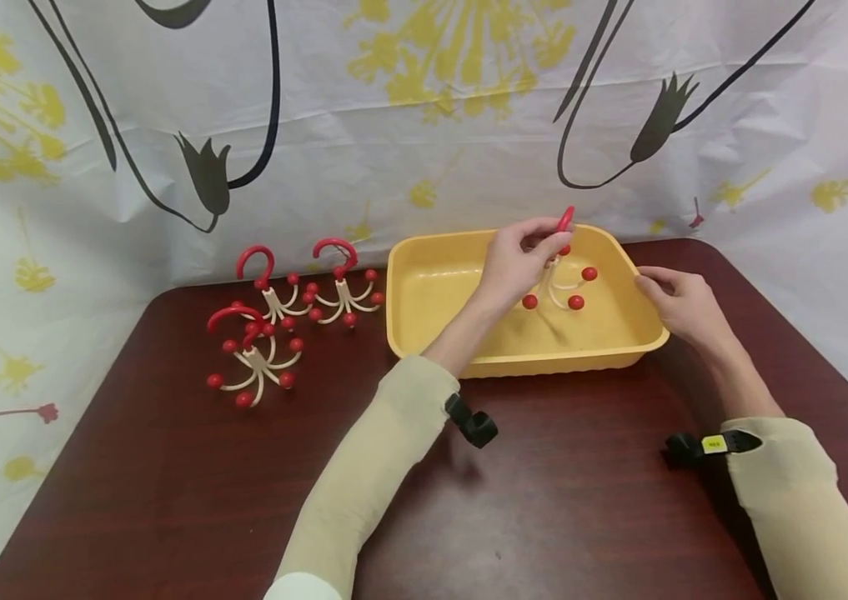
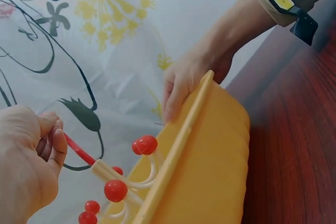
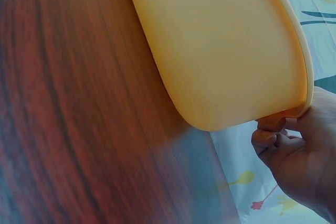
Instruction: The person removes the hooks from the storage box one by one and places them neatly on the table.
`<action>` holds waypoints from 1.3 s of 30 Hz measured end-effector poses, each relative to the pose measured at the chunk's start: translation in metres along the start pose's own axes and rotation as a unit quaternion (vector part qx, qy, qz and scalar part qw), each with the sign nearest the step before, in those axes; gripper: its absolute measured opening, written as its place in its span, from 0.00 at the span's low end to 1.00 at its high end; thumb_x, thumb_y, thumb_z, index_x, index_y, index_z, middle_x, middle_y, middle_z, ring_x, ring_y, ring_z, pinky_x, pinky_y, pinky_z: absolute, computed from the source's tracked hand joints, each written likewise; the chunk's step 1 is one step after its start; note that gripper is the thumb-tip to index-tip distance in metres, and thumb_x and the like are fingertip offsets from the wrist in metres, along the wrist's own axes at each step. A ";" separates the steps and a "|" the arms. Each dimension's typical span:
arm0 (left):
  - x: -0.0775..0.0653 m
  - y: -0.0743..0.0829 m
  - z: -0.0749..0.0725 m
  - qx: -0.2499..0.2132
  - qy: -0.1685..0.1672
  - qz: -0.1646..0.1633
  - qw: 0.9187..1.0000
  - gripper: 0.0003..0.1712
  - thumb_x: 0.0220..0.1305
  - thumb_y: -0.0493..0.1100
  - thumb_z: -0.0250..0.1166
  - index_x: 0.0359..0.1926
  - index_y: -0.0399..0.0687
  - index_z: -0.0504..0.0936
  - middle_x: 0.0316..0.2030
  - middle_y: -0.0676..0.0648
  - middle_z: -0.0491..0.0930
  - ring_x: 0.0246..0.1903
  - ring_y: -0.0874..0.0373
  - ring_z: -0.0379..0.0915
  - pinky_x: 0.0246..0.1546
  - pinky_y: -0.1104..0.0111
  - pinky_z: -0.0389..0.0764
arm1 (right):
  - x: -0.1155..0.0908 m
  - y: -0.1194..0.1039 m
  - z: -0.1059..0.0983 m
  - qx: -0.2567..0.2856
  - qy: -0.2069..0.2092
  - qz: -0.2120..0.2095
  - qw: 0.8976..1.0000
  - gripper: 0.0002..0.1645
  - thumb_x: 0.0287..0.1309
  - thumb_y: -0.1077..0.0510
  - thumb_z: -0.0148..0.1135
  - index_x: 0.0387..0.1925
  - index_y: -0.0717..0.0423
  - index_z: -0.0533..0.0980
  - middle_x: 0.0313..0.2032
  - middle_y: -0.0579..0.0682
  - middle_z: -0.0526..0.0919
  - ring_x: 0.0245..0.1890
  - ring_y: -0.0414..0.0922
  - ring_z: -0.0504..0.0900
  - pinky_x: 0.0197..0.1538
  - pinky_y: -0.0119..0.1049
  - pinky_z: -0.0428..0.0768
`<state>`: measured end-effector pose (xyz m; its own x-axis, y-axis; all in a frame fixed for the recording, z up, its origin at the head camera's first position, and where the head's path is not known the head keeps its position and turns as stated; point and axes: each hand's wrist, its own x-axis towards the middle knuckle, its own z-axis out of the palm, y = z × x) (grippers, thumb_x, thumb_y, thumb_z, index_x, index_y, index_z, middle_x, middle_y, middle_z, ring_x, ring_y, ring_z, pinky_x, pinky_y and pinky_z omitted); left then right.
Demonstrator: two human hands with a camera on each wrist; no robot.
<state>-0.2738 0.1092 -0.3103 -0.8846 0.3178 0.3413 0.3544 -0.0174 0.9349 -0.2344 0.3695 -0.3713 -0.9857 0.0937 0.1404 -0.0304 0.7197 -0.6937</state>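
My left hand (image 1: pixel 517 258) pinches the red hook of a multi-arm hook hanger (image 1: pixel 568 218) over the right half of a yellow plastic tub (image 1: pixel 391 308). Below the hook, the hanger's cream arms (image 2: pixel 137 184) spread out with red balls at their tips, down inside the tub's walls. At the tub's right end, my right hand (image 1: pixel 682 304) grips the rim, thumb on one side and fingers curled on the other. In the right wrist view those fingers (image 3: pixel 265 139) show bent beneath the rim, against the tub's outer wall (image 3: pixel 231 51).
Three more hangers of the same kind stand on the dark red-brown table (image 1: pixel 168 467) left of the tub: one nearer (image 1: pixel 254 362), one behind it (image 1: pixel 273 300) and one close to the tub (image 1: pixel 343 292). A patterned white sheet (image 1: pixel 318 158) hangs behind the table.
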 end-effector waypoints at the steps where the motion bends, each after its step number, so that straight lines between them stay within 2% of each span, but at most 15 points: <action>1: -0.002 0.001 -0.002 -0.013 0.004 0.007 1.000 0.12 0.67 0.36 0.68 0.50 0.35 0.86 0.36 0.39 0.86 0.35 0.47 0.79 0.34 0.70 0.81 | 0.000 0.000 0.000 0.002 -0.001 0.000 1.000 0.38 0.75 0.39 0.49 0.67 0.67 0.70 0.56 0.70 0.78 0.31 0.27 0.76 0.33 0.18 0.76; 4: -0.006 0.005 -0.009 -0.040 0.019 0.037 0.998 0.12 0.67 0.34 0.68 0.48 0.32 0.86 0.34 0.39 0.86 0.33 0.47 0.77 0.33 0.69 0.80 | -0.001 0.001 -0.001 0.005 -0.002 -0.001 1.000 0.38 0.75 0.39 0.49 0.68 0.66 0.70 0.56 0.70 0.78 0.31 0.26 0.76 0.33 0.18 0.76; 7: -0.011 0.008 -0.014 -0.048 0.032 0.058 0.997 0.11 0.66 0.33 0.68 0.47 0.30 0.85 0.35 0.36 0.85 0.31 0.51 0.75 0.31 0.72 0.78 | -0.001 0.001 -0.002 0.005 -0.002 -0.003 1.000 0.38 0.75 0.39 0.49 0.68 0.66 0.70 0.56 0.70 0.78 0.31 0.26 0.75 0.33 0.19 0.76; 9: -0.015 0.010 -0.019 -0.037 0.034 0.058 0.997 0.11 0.66 0.33 0.68 0.48 0.32 0.86 0.36 0.36 0.85 0.31 0.52 0.75 0.32 0.73 0.78 | -0.001 0.002 -0.002 0.005 -0.003 -0.003 1.000 0.38 0.75 0.39 0.49 0.68 0.66 0.69 0.56 0.69 0.77 0.32 0.26 0.75 0.33 0.19 0.76; 14: -0.024 0.014 -0.030 -0.015 0.036 0.058 0.998 0.12 0.68 0.35 0.67 0.50 0.35 0.85 0.37 0.39 0.86 0.36 0.46 0.78 0.36 0.69 0.81 | -0.002 0.003 -0.001 0.004 -0.005 -0.002 1.000 0.39 0.74 0.38 0.49 0.68 0.66 0.69 0.57 0.69 0.77 0.32 0.26 0.75 0.33 0.18 0.75; 19: -0.033 0.016 -0.042 -0.031 0.049 0.082 0.995 0.13 0.68 0.35 0.67 0.50 0.33 0.85 0.38 0.40 0.87 0.38 0.45 0.80 0.35 0.66 0.79 | -0.002 0.004 -0.001 0.003 -0.004 -0.004 1.000 0.38 0.75 0.39 0.48 0.68 0.66 0.70 0.56 0.69 0.77 0.32 0.26 0.75 0.33 0.19 0.75; 21: -0.036 0.017 -0.047 -0.038 0.053 0.088 0.994 0.12 0.68 0.34 0.66 0.50 0.32 0.85 0.40 0.40 0.87 0.38 0.47 0.81 0.37 0.66 0.79 | -0.002 0.004 -0.001 0.004 -0.003 -0.006 1.000 0.38 0.75 0.39 0.49 0.68 0.66 0.70 0.56 0.69 0.78 0.32 0.26 0.75 0.33 0.19 0.75; 25: -0.044 0.021 -0.059 -0.043 0.058 0.087 0.994 0.13 0.68 0.33 0.66 0.50 0.31 0.84 0.44 0.41 0.87 0.39 0.50 0.81 0.39 0.65 0.81 | -0.002 0.003 -0.001 0.004 -0.002 -0.008 1.000 0.38 0.75 0.39 0.49 0.68 0.66 0.70 0.55 0.70 0.78 0.31 0.26 0.75 0.33 0.19 0.75; 27: -0.048 0.024 -0.065 -0.043 0.063 0.081 0.994 0.13 0.68 0.34 0.66 0.51 0.31 0.84 0.45 0.41 0.87 0.39 0.47 0.80 0.40 0.64 0.81 | -0.001 0.003 -0.001 0.003 -0.002 -0.008 1.000 0.38 0.75 0.39 0.49 0.68 0.66 0.70 0.55 0.70 0.78 0.31 0.26 0.75 0.32 0.19 0.75; 32: -0.057 0.031 -0.083 -0.049 0.087 0.081 0.992 0.14 0.68 0.34 0.66 0.52 0.31 0.84 0.45 0.39 0.86 0.42 0.40 0.79 0.39 0.66 0.81 | -0.001 0.002 0.000 0.004 -0.006 -0.008 1.000 0.38 0.75 0.40 0.48 0.68 0.67 0.70 0.55 0.70 0.78 0.31 0.27 0.76 0.32 0.20 0.76; 39: -0.066 0.036 -0.108 -0.042 0.098 0.106 0.989 0.13 0.68 0.34 0.66 0.51 0.30 0.84 0.44 0.38 0.86 0.40 0.46 0.79 0.36 0.72 0.78 | -0.001 0.001 -0.001 0.007 -0.004 -0.007 1.000 0.38 0.75 0.39 0.49 0.68 0.66 0.70 0.56 0.70 0.78 0.32 0.26 0.75 0.32 0.20 0.76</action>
<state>-0.2350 -0.0145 -0.2883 -0.8381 0.1082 0.5347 0.5188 -0.1451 0.8425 -0.2335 0.3705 -0.3712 -0.9865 0.0773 0.1443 -0.0468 0.7115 -0.7011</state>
